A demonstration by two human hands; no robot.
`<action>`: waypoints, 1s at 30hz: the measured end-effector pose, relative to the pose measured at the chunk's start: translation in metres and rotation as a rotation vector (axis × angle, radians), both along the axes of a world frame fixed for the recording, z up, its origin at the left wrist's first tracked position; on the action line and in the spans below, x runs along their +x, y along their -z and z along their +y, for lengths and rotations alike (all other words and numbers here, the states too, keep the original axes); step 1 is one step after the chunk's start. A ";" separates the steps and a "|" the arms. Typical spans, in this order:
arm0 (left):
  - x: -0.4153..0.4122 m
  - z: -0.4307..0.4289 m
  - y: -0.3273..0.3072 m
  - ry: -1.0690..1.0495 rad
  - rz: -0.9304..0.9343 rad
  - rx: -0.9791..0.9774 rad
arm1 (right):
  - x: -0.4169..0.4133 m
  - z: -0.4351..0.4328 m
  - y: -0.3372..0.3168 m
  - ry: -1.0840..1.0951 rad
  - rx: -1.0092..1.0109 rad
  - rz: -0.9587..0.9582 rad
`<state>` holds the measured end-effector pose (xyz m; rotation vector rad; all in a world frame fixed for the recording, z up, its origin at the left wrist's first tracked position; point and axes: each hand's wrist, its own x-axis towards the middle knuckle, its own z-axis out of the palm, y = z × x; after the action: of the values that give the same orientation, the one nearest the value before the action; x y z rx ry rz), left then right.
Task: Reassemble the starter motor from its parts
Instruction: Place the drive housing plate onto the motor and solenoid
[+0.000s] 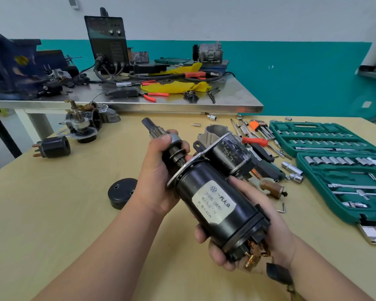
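Note:
I hold the black starter motor body (217,205), with its white label, tilted above the wooden table (52,213). My right hand (263,224) grips its rear end, where copper brushes (253,255) show. My left hand (159,170) grips the pinion drive and shaft (156,131) sticking out of the front flange. The solenoid (230,155) sits on top of the body. A black end cap (122,193) lies on the table left of my left wrist. An aluminium nose housing (213,132) lies behind the motor.
A green socket set case (343,170) lies open at right, with loose sockets, hex keys (258,127) and screwdrivers beside it. A second solenoid (52,146) and other motor parts (83,124) lie at far left. A steel bench (237,98) with a welder stands behind.

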<state>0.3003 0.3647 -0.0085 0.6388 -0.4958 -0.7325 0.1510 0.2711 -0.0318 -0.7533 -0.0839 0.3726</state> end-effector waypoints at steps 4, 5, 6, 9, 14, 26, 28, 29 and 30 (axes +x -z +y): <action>-0.006 0.003 0.002 -0.073 0.025 0.015 | -0.001 -0.004 0.001 -0.004 -0.079 -0.007; -0.009 0.004 0.001 -0.079 0.032 0.001 | -0.001 -0.006 0.001 -0.003 -0.096 -0.021; -0.010 0.006 -0.001 -0.080 0.036 -0.020 | -0.002 -0.007 0.001 -0.002 -0.124 -0.050; -0.015 0.010 -0.009 -0.056 -0.039 -0.097 | -0.005 -0.008 0.001 -0.005 -0.234 -0.182; -0.021 0.017 -0.031 0.020 -0.451 -0.107 | 0.003 -0.009 0.006 0.077 -0.380 -0.284; -0.018 0.011 -0.019 0.034 -0.702 0.133 | 0.007 -0.033 0.011 0.321 -0.457 -0.228; -0.021 0.010 -0.011 0.074 -0.631 0.186 | 0.007 -0.033 0.014 0.301 -0.436 -0.244; -0.024 0.010 -0.008 0.059 -0.607 0.217 | 0.008 -0.032 0.015 0.299 -0.438 -0.243; -0.026 0.010 -0.007 0.016 -0.598 0.247 | 0.008 -0.032 0.017 0.305 -0.450 -0.237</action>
<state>0.2746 0.3744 -0.0016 1.0957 -0.9676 -0.6148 0.1590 0.2389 -0.0484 -1.2356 -0.1076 0.0050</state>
